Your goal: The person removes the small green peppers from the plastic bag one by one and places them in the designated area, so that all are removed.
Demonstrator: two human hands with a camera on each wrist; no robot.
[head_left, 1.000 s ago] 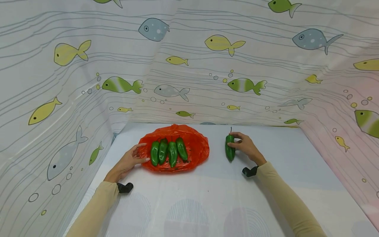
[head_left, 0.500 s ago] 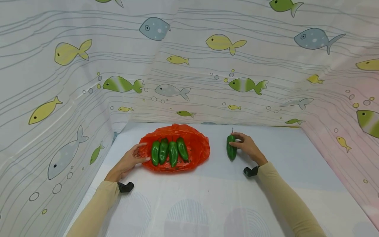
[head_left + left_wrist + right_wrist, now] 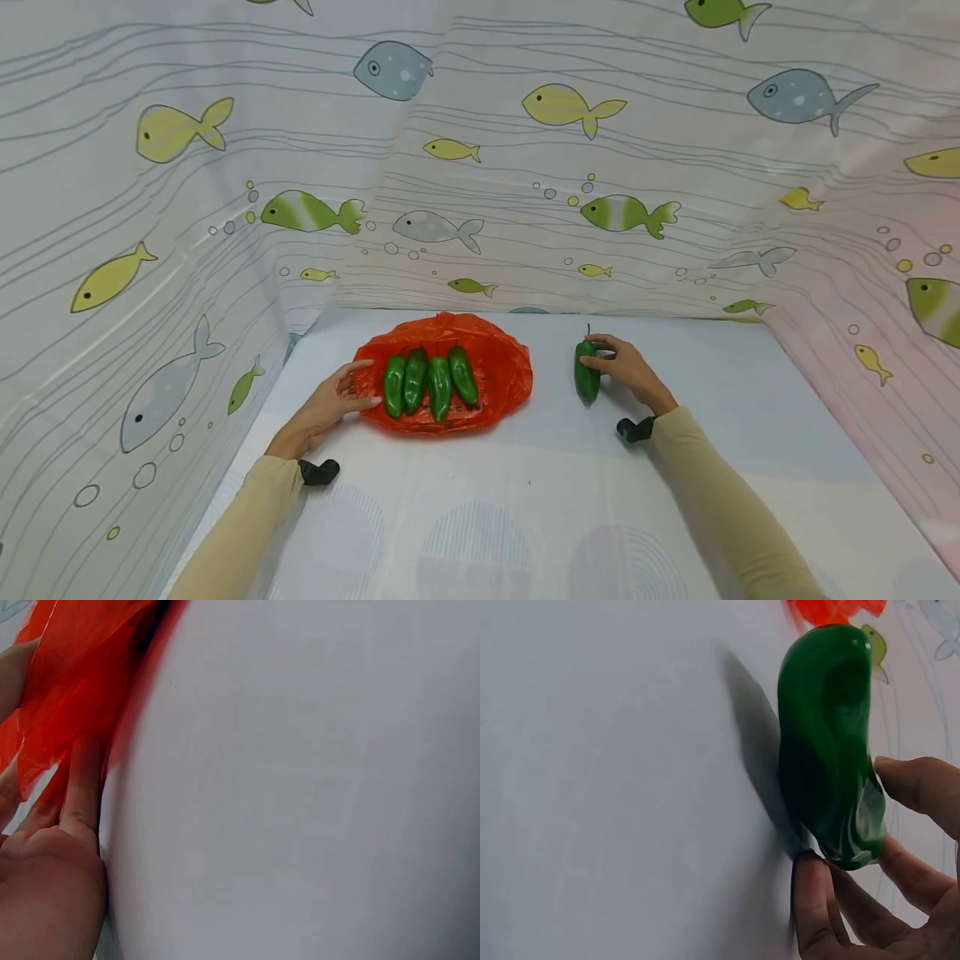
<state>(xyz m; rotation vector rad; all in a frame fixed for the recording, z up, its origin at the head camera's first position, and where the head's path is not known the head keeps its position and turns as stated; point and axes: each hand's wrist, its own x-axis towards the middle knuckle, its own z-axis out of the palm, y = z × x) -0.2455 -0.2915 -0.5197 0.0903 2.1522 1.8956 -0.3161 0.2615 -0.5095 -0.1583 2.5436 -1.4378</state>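
Observation:
In the head view my right hand [image 3: 626,371] pinches a glossy green chili pepper [image 3: 587,383] with a dark stem, right of the middle of the table. The right wrist view shows the thumb and fingers [image 3: 922,787] around one end of this chili pepper [image 3: 826,727]. To the left lies an orange-red plastic bag [image 3: 502,367] with several similar green chili peppers [image 3: 439,387] side by side on it. My left hand [image 3: 322,412] is spread at the bag's left edge. In the left wrist view its extended fingers [image 3: 84,780] touch the crinkled bag [image 3: 82,682].
A white table [image 3: 480,492] carries everything, with faint printed circles near the front. A fish-print curtain [image 3: 495,192] encloses it at the back and both sides. Dark wrist cameras [image 3: 319,472] are worn on both wrists.

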